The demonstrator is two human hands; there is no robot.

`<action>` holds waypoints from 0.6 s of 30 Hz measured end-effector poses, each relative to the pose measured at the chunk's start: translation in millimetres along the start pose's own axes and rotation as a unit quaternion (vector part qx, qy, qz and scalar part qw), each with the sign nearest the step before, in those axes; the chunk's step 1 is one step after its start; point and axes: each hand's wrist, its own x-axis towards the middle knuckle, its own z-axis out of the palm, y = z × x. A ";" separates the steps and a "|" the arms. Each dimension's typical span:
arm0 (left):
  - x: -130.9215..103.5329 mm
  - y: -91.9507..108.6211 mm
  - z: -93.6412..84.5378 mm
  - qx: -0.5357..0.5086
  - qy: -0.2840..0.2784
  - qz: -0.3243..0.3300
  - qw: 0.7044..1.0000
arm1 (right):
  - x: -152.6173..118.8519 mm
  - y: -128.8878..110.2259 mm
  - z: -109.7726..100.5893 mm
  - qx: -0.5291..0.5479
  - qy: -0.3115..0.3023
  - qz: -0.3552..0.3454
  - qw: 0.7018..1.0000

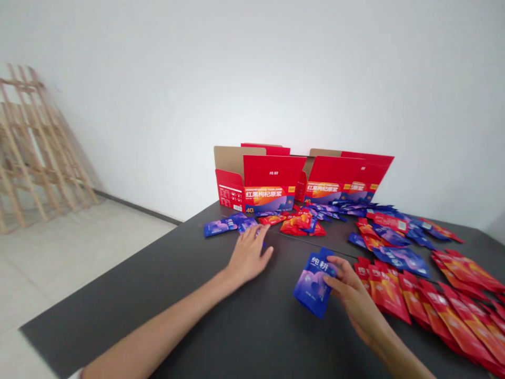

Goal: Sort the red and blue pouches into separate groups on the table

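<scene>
My right hand [349,287] pinches a blue-purple pouch [313,284] by its right edge, holding it tilted over the dark table. Its printed front faces me. My left hand [248,255] is stretched out with fingers apart, its fingertips over a blue pouch [245,225] that they partly hide; whether they touch it I cannot tell. Just left of that lies another blue pouch [219,227]. Red pouches [298,222] are heaped beyond my hands, before the boxes. To the right of my right hand, red pouches [389,292] lie overlapping in a row.
A red carton [268,181] with raised flaps stands at the table's back, with more open cartons [339,181] to its right. Mixed blue and red pouches [398,258] cover the right side of the dark table [177,279]. Wooden frames [35,152] lean against the wall at left.
</scene>
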 end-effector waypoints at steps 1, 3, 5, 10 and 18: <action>14.5 -18.7 -2.3 0.010 -0.023 -0.006 1.000 | 0.7 0.1 -2.8 -0.003 -0.003 0.003 1.000; 40.2 -52.4 -4.9 0.024 -0.087 -0.003 0.996 | 0.7 3.3 -6.4 -0.003 -0.010 0.013 1.000; 58.0 -76.3 -7.4 0.032 -0.141 0.007 0.990 | 0.0 8.8 -8.3 0.001 -0.027 0.031 0.999; 74.3 -99.7 -21.0 0.044 -0.208 0.057 0.975 | -1.2 15.4 -9.8 -0.002 -0.022 0.038 0.999; 71.9 -101.9 -20.2 0.077 -0.150 0.090 0.982 | -4.1 9.6 -4.6 -0.001 0.005 0.040 0.999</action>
